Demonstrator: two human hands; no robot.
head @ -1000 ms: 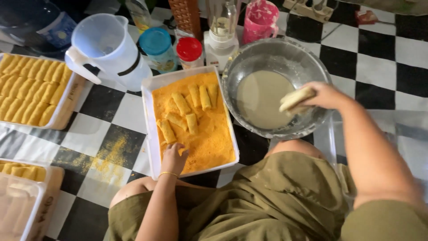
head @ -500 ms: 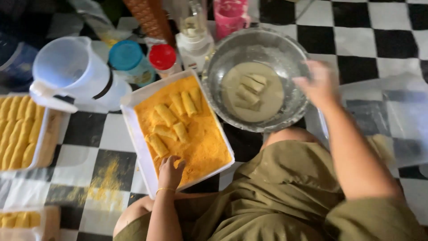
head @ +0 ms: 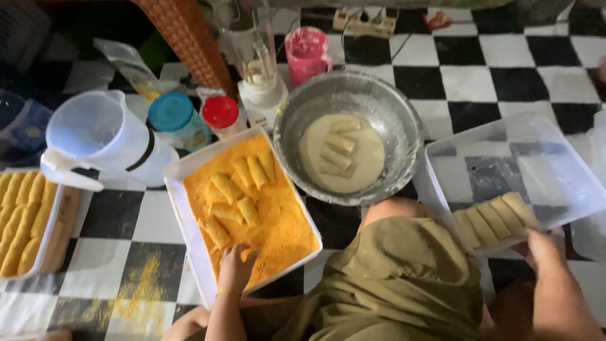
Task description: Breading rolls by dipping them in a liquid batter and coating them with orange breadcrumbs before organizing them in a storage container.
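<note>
Two bare hands at work over a black-and-white checkered floor (head: pixel 486 82), seen from above. Left hand (head: pixel 237 268) at about 7 o'clock, fingers spread loosely and resting in orange breadcrumbs inside a white rectangular tray (head: pixel 189 252), gripping nothing. Several crumb-coated rolls (head: pixel 243 183) lying in that tray toward its 12 o'clock end (some touching one another). Right hand (head: pixel 544 249) at about 4 o'clock, fingers curled at the near edge of a clear plastic container (head: pixel 524 164); whether clamped on that rim or on a roll, cannot tell. A row of pale uncoated rolls (head: pixel 495 218) packed side by side in the container's near corner, just beside the right hand. Between tray and container, at the centre, a round metal bowl (head: pixel 391 120) holding pale batter with four rolls (head: pixel 338 148) lying in it. At 9 o'clock, a translucent plastic jug (head: pixel 95 136); beside it a blue-lidded jar (head: pixel 173 113) and a red-lidded jar (head: pixel 221 112). At 12 o'clock, a blender (head: pixel 259 69) and a pink cup (head: pixel 307 53). At the far 9 o'clock edge, another tray of coated rolls (head: pixel 25 215). Spilled crumbs (head: pixel 142 290) on the floor at 8 o'clock. Olive-green clothing (head: pixel 391 284) over bent knees at 6 o'clock.
</note>
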